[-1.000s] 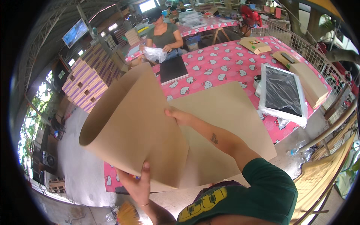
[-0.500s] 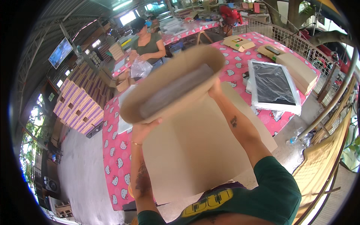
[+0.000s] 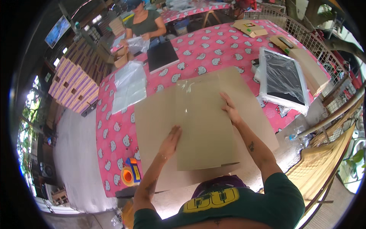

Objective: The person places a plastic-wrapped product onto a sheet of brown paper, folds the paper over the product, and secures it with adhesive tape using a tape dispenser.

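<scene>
A cardboard sleeve [image 3: 204,126], tan and closed with clear tape [image 3: 185,89] near its far end, lies flattened over a larger cardboard sheet [image 3: 154,114]. At its left edge rests my left hand [image 3: 171,140], fingers stretched out and close together. My right hand [image 3: 229,108] is farther up at the right edge, with its fingers spread on the cardboard. Neither hand is wrapped round anything. Whether something is inside the sleeve is hidden.
Near the left front corner of the pink-covered table [image 3: 114,135] sits an orange tape dispenser [image 3: 130,175]. Clear plastic sheets [image 3: 129,86] and a black panel [image 3: 162,57] lie beyond. Plastic-wrapped framed panels [image 3: 284,78] are at right. A co-worker [image 3: 145,24] handles plastic at far left.
The cardboard sleeve, held up and gaping before, has come down flat onto the large sheet. My hands have lowered with it, and their fingers are now stretched along its edges.
</scene>
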{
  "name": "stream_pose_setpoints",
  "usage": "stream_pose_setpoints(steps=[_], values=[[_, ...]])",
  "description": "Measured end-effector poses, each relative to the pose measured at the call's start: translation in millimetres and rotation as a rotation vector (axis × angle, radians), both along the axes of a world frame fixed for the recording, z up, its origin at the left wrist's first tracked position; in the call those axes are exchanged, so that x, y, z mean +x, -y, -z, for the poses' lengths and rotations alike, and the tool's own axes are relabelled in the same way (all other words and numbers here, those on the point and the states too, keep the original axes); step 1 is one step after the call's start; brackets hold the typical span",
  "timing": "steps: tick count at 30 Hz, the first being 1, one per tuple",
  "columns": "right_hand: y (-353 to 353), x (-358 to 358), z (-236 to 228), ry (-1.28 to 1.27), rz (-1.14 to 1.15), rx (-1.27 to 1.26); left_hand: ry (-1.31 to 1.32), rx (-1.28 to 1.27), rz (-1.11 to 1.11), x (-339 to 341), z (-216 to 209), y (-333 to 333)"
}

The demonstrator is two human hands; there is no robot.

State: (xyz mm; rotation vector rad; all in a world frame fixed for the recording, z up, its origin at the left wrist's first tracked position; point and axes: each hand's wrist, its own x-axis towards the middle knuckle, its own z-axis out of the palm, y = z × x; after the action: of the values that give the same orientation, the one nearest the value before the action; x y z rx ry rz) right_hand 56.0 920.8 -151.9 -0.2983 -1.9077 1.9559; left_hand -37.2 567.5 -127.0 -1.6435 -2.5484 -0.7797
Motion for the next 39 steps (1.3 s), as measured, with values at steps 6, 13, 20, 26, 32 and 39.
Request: stream_pose_setpoints(steps=[6,13,20,26,32,39], values=[[31.0,11.4,11.4,0.462,0.106,0.967,-0.085,-0.402,-0.062,-4.7,-5.7,-12.0],[165.9,119.8,-22.6,0.305,-0.302,1.436,-0.083,-0.176,-0.189,18.9,4.7,-41.2],[252.8,183.4,20.8,0.262,-0.408,0.978,0.085,-0.319,-0.110,-15.9,-12.3,-48.5],[319.4,93.5,41.7,0.506,-0.158,0.905,0.068,-0.312,-0.040,-47.6,5.6,-50.6],[335.1,74.2,83.3,0.325,0.314,0.509,0.096,-0.362,-0.043,-53.6,-1.2,-43.2],[219.7,84.3,138.6,0.343,0.374,0.130,0.342,-0.175,-0.078,-53.1,-4.8,-27.6]])
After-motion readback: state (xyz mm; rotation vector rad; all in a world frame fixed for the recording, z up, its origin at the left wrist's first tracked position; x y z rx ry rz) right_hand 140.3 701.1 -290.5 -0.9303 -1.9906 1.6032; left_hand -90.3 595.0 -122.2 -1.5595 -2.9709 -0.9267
